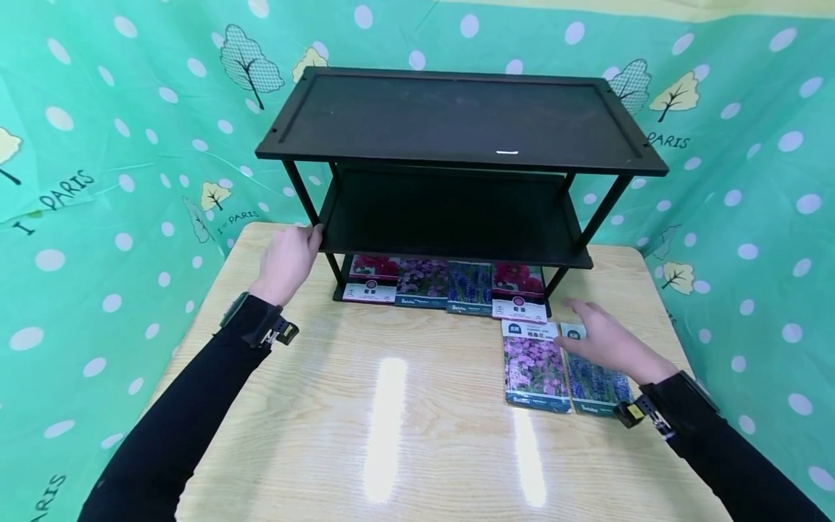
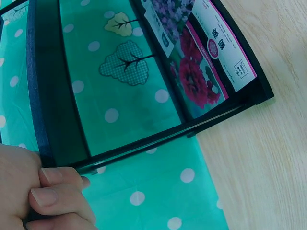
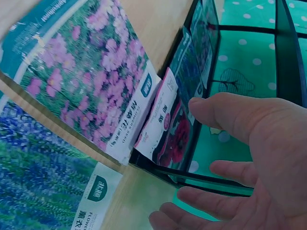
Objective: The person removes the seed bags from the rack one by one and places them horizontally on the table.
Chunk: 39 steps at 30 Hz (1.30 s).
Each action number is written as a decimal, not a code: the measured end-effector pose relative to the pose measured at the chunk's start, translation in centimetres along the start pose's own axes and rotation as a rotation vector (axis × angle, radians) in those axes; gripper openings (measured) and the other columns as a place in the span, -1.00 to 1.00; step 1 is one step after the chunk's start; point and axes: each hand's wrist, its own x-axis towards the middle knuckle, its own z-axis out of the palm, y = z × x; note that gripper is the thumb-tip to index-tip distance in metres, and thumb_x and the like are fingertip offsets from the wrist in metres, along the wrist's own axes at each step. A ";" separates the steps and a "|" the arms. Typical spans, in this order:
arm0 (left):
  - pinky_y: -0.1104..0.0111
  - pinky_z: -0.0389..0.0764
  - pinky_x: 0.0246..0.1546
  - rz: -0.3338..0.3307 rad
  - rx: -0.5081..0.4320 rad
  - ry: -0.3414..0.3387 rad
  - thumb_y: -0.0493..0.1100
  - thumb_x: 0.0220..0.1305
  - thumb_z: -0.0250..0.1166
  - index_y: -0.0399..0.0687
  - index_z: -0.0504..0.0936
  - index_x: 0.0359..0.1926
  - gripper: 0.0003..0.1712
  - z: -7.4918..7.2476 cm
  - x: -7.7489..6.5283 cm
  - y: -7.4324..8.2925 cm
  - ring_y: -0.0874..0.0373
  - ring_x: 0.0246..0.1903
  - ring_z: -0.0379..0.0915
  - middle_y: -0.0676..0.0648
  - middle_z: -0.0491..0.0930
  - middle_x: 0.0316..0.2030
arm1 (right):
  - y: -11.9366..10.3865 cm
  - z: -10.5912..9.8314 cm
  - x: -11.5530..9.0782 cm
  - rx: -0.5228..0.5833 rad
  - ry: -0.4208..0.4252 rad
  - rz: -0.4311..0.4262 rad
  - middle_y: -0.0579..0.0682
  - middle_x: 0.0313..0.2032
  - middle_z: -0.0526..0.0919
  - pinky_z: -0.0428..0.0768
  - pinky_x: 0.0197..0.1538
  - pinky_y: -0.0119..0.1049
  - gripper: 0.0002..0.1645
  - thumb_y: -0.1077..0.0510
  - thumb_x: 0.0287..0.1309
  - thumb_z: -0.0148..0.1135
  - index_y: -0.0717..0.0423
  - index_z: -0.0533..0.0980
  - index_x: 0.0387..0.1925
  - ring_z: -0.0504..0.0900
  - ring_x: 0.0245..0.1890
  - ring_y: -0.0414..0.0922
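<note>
A black three-tier rack (image 1: 457,119) stands on the table, its lowest shelf mostly hidden beneath the middle one. My left hand (image 1: 287,262) grips the left front corner of the middle shelf, fingers curled round the edge in the left wrist view. Several seed packets lie in a row on the lowest shelf, the rightmost a red-flower packet (image 1: 518,290) that juts out over the front edge. In front of it on the table are a pink-flower packet (image 1: 535,370) and a blue-flower packet (image 1: 596,380). My right hand (image 1: 607,337) hovers above these, fingers spread and holding nothing.
The light wooden table (image 1: 293,413) extends toward me and carries bright reflections. A green dotted cloth (image 1: 130,210) hangs behind it and on both sides. A small white strip (image 1: 507,152) is on the rack's top shelf.
</note>
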 end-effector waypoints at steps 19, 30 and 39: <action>0.28 0.26 -0.75 -0.002 0.004 -0.006 -0.01 0.67 -0.11 -0.18 0.51 -0.57 -0.38 0.0 0.0 -0.2 0.07 -0.75 0.23 -0.03 0.25 -0.69 | 0.8 1.1 2.9 0.036 -0.001 0.094 0.59 0.42 0.12 0.41 0.28 0.38 0.20 -0.25 0.24 0.36 0.42 0.02 0.53 0.22 0.38 0.51; 0.28 0.24 -0.76 0.004 0.012 -0.001 -0.01 0.66 -0.10 -0.17 0.52 -0.57 -0.38 0.1 0.0 -0.3 0.06 -0.77 0.23 -0.05 0.26 -0.69 | 1.0 3.0 5.0 0.131 0.009 0.170 0.57 0.28 0.37 0.53 0.21 0.23 0.08 -0.22 0.30 0.28 0.51 0.14 0.46 0.47 0.22 0.40; 0.27 0.25 -0.77 0.009 0.011 0.002 -0.01 0.66 -0.10 -0.19 0.55 -0.54 -0.39 0.1 0.1 -0.2 0.06 -0.76 0.24 -0.04 0.26 -0.68 | 1.2 4.0 6.6 0.150 0.011 0.220 0.22 -0.23 0.60 0.39 -0.29 -0.22 -0.22 -0.21 0.28 0.31 0.44 0.50 0.12 0.48 -0.32 0.01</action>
